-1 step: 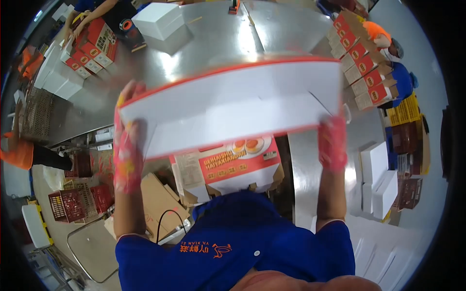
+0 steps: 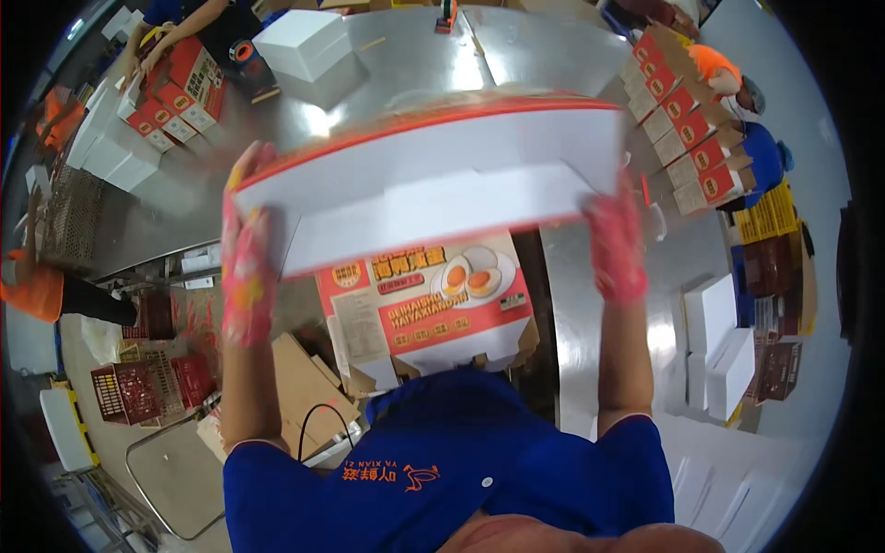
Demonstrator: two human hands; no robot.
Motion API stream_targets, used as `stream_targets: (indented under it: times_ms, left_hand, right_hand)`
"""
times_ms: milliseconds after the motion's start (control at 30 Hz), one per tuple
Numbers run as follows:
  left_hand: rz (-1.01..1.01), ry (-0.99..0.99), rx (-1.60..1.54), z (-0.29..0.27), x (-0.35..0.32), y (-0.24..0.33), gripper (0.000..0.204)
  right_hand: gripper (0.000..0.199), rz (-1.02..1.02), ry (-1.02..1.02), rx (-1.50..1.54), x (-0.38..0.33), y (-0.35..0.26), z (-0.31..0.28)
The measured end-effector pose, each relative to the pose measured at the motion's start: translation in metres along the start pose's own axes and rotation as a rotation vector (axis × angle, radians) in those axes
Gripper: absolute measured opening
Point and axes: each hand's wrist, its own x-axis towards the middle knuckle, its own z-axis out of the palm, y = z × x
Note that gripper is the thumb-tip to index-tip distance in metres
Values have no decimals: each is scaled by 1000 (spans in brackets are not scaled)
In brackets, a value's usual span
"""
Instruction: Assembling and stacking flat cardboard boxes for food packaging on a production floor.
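Note:
A cardboard carton (image 2: 442,198) with a white inner face and red printed edges is held up in front of me. My left hand (image 2: 247,267), in a pink patterned glove, grips its left end. At the opposite end my right hand (image 2: 616,244), gloved the same way, has hold of the carton, though motion blurs its fingers. Below it, close to my body, lies a red and cream printed carton (image 2: 452,309) with pictures of cut eggs. The held carton covers its far edge.
A steel table (image 2: 406,78) spreads beyond my hands. White foam boxes (image 2: 304,41) stand far left and foam lids (image 2: 728,369) at right. Rows of red cartons (image 2: 687,129) line the right side. Co-workers stand around. Red crates (image 2: 138,387) and flat cardboard (image 2: 304,378) lie at left.
Both hands have carried the carton slightly farther from me, its right end shifting left. More of the printed carton beneath has come into sight.

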Motion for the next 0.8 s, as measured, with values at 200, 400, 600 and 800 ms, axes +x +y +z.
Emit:
stream_targets:
  times_ms: [200, 400, 600, 800]
  left_hand:
    - [-94, -20, 525, -35, 46, -196, 41]
    - [77, -65, 1315, 8, -24, -241, 48]
    - [-11, -59, 1172, 7, -19, -240, 48]
    - [16, -237, 1160, -14, -48, -199, 47]
  right_hand:
    - [57, 116, -120, -725, 96, 178, 36]
    - [58, -266, -218, -1351, 7, 220, 88]
    - [56, -207, -333, -1437, -22, 195, 90]
    - [55, -12, -282, -1545, -46, 185, 60]
